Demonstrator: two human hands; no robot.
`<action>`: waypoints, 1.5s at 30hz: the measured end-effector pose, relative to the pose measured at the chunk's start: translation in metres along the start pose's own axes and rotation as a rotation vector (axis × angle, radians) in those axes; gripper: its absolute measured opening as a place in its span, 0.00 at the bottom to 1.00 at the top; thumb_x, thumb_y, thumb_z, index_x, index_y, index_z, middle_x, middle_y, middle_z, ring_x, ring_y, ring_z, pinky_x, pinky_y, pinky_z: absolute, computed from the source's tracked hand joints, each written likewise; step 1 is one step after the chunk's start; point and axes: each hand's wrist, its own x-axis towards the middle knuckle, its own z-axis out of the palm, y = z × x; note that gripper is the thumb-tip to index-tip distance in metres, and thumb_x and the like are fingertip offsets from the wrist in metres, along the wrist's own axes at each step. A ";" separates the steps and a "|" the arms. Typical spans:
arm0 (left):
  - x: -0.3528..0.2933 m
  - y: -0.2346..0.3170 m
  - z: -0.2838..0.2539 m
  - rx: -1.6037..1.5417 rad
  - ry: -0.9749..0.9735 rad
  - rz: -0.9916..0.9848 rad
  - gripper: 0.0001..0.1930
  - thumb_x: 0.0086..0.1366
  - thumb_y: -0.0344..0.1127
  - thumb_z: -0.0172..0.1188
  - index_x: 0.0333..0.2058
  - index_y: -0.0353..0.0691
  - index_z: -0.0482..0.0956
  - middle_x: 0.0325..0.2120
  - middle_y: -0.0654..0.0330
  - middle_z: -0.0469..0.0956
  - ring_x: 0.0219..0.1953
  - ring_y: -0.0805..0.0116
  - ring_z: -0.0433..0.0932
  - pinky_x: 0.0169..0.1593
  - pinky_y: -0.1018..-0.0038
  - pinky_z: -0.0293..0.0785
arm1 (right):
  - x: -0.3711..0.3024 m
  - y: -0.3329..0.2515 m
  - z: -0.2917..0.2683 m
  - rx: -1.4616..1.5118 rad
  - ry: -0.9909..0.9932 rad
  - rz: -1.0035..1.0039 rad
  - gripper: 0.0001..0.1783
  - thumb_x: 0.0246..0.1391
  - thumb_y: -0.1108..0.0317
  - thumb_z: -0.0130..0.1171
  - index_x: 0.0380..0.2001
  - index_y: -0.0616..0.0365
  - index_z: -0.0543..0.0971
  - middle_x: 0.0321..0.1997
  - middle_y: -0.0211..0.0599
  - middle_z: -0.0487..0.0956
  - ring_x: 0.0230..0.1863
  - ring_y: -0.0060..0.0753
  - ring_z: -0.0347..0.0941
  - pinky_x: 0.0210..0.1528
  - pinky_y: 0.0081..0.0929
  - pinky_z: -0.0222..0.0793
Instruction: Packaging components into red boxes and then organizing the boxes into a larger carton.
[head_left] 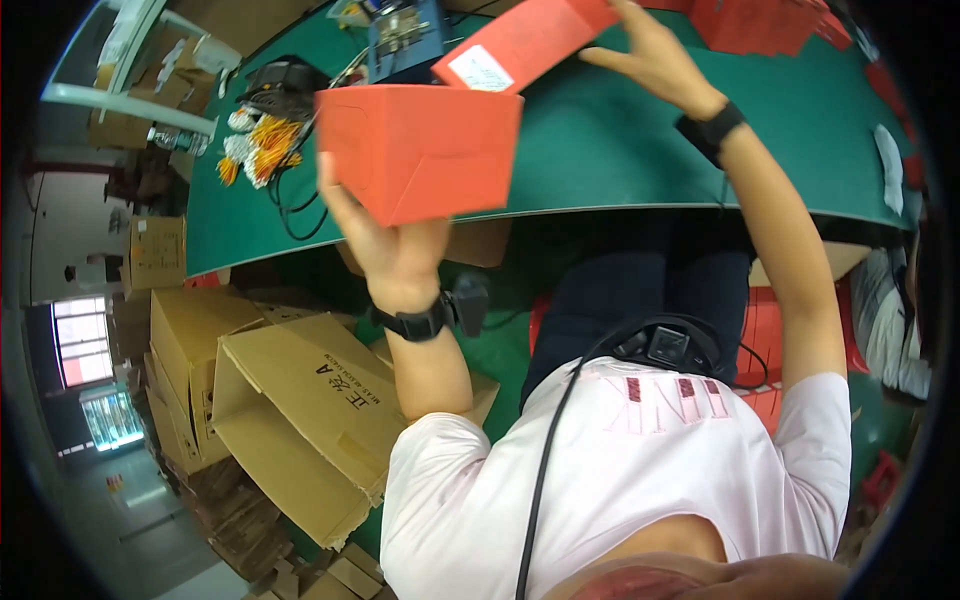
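A closed-looking red cardboard box is held up over the near edge of the green table. My left hand grips it from below, with a finger up along its left side; the other fingers are hidden behind the box. Just behind it, a second red box piece with a white label lies at a slant, and I cannot tell whether the two are joined. My right hand is at the far right end of that piece, thumb and fingers spread apart; the fingertips run up to the picture's top edge.
On the green table lie bundled orange and white cables, a black device and a blue tray of small parts. More red boxes stand at the far right. An open brown carton sits low on the left.
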 end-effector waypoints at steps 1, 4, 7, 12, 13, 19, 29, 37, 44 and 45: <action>-0.002 -0.014 0.001 -0.222 -0.009 -0.153 0.33 0.68 0.61 0.54 0.64 0.47 0.68 0.60 0.62 0.72 0.62 0.59 0.71 0.64 0.54 0.68 | 0.007 -0.001 0.003 0.017 -0.143 0.132 0.45 0.52 0.54 0.70 0.67 0.62 0.62 0.56 0.60 0.71 0.56 0.60 0.71 0.58 0.44 0.70; -0.004 -0.066 0.012 -0.241 0.065 -0.357 0.29 0.69 0.56 0.57 0.61 0.44 0.70 0.58 0.60 0.74 0.59 0.59 0.74 0.60 0.58 0.74 | 0.025 -0.019 0.009 -0.013 -0.316 0.438 0.42 0.53 0.54 0.67 0.65 0.63 0.63 0.58 0.62 0.69 0.55 0.63 0.70 0.57 0.46 0.70; -0.005 -0.098 0.027 -0.601 0.061 -0.570 0.30 0.70 0.47 0.59 0.63 0.33 0.66 0.61 0.47 0.68 0.66 0.46 0.64 0.68 0.53 0.68 | 0.029 -0.017 -0.008 0.002 0.027 0.229 0.39 0.56 0.53 0.66 0.64 0.64 0.66 0.56 0.59 0.71 0.49 0.58 0.74 0.51 0.44 0.73; 0.000 -0.128 0.064 -0.432 0.126 -0.571 0.30 0.65 0.56 0.62 0.57 0.41 0.71 0.56 0.57 0.74 0.60 0.59 0.72 0.65 0.59 0.70 | -0.011 -0.095 -0.179 0.561 -0.053 0.250 0.31 0.58 0.55 0.67 0.57 0.67 0.74 0.43 0.51 0.83 0.41 0.43 0.81 0.42 0.29 0.75; 0.004 -0.139 0.070 -0.431 0.114 -0.596 0.30 0.65 0.56 0.62 0.57 0.41 0.71 0.56 0.57 0.74 0.60 0.59 0.72 0.65 0.59 0.70 | -0.031 -0.096 -0.188 0.403 -0.022 0.244 0.40 0.51 0.50 0.71 0.59 0.67 0.72 0.46 0.53 0.82 0.42 0.44 0.80 0.46 0.32 0.75; 0.028 -0.213 0.096 -0.613 -0.191 -0.531 0.31 0.66 0.61 0.51 0.58 0.44 0.71 0.56 0.61 0.73 0.59 0.61 0.71 0.63 0.58 0.67 | -0.092 -0.097 -0.169 0.150 0.240 0.412 0.55 0.35 0.41 0.79 0.60 0.68 0.72 0.46 0.55 0.82 0.42 0.44 0.81 0.46 0.33 0.77; 0.004 -0.269 0.123 -0.703 -0.137 -0.906 0.37 0.69 0.62 0.53 0.59 0.30 0.69 0.57 0.52 0.74 0.62 0.55 0.70 0.69 0.54 0.62 | -0.054 -0.047 -0.209 0.317 0.069 0.410 0.28 0.58 0.58 0.68 0.55 0.63 0.74 0.42 0.41 0.82 0.41 0.30 0.78 0.44 0.26 0.73; 0.028 -0.172 0.135 0.688 -0.635 0.229 0.36 0.57 0.28 0.71 0.62 0.31 0.64 0.49 0.47 0.76 0.50 0.59 0.79 0.54 0.65 0.76 | -0.047 0.018 -0.195 0.334 0.143 0.280 0.16 0.59 0.59 0.65 0.41 0.60 0.77 0.39 0.41 0.77 0.44 0.40 0.75 0.47 0.29 0.71; 0.110 -0.208 0.165 1.138 -0.913 0.046 0.62 0.46 0.38 0.81 0.73 0.36 0.46 0.68 0.46 0.56 0.68 0.60 0.63 0.66 0.65 0.67 | -0.034 0.000 -0.218 -0.252 -0.101 0.009 0.12 0.53 0.64 0.66 0.33 0.63 0.79 0.36 0.43 0.75 0.45 0.44 0.73 0.50 0.35 0.71; 0.116 -0.213 0.165 1.126 -0.916 0.045 0.62 0.46 0.38 0.81 0.73 0.36 0.46 0.68 0.46 0.56 0.68 0.60 0.63 0.66 0.65 0.67 | -0.033 -0.005 -0.225 -0.252 -0.218 0.067 0.12 0.52 0.66 0.65 0.34 0.64 0.79 0.38 0.44 0.76 0.47 0.46 0.73 0.51 0.35 0.71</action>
